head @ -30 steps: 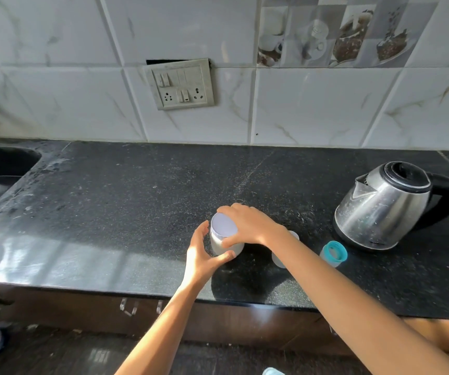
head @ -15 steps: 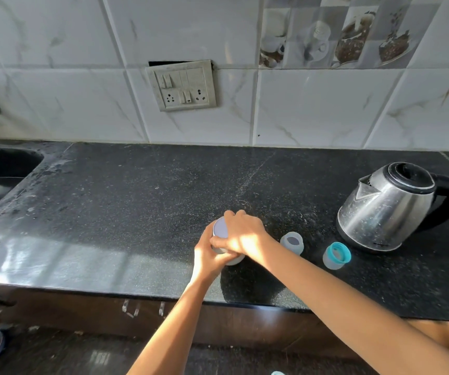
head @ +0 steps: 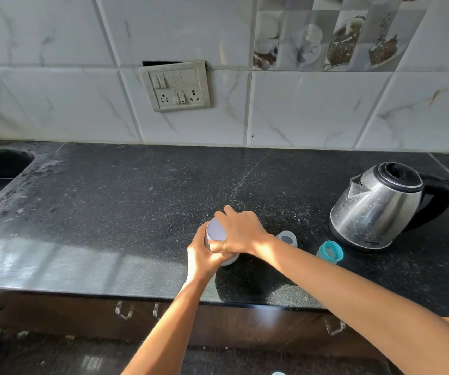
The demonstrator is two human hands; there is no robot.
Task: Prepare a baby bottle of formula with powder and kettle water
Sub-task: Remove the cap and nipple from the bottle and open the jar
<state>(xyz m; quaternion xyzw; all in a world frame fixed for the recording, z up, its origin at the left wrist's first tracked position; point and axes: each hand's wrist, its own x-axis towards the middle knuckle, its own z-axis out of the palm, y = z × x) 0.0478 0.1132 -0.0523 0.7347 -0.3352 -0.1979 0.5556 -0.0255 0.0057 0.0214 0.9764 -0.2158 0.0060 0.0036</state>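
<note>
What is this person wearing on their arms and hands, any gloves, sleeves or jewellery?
Nothing that shows. The left hand and right hand are ungloved, with no ring, watch or bracelet visible. No sleeve is in view either, right down to the picture's lower edge.

surface: black counter (head: 136,212) | on it: kettle (head: 380,209); jar (head: 216,229); bottle (head: 330,251); cap (head: 287,237)

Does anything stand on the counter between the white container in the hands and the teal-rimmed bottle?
Yes. A small clear cap stands on the counter between the white container and the teal-rimmed bottle, nearer the bottle.
</note>
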